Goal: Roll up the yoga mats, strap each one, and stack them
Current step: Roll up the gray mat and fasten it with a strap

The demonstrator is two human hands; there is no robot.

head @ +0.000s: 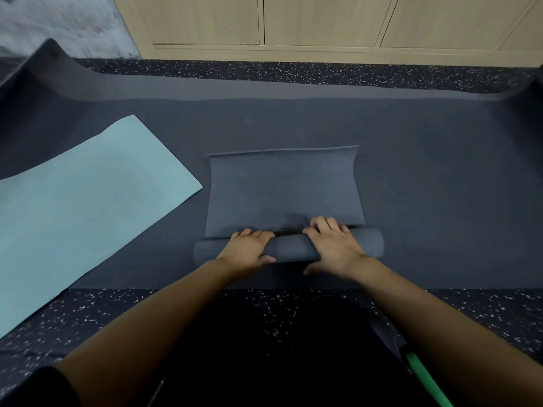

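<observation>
Our left hand [249,249] and right hand [333,245] were both down on the grey mat [283,186], fingers curled over the top of its rolled part, thumbs on the near side. The roll lay crosswise just ahead of us, its unrolled stretch flat beyond it, all on a larger dark mat [440,171]. Left of it, a light blue mat [88,207] lay flat, partly on the speckled floor [73,318]. A green strip [426,380] showed low right, and wooden cabinets [323,22] stood beyond.
</observation>
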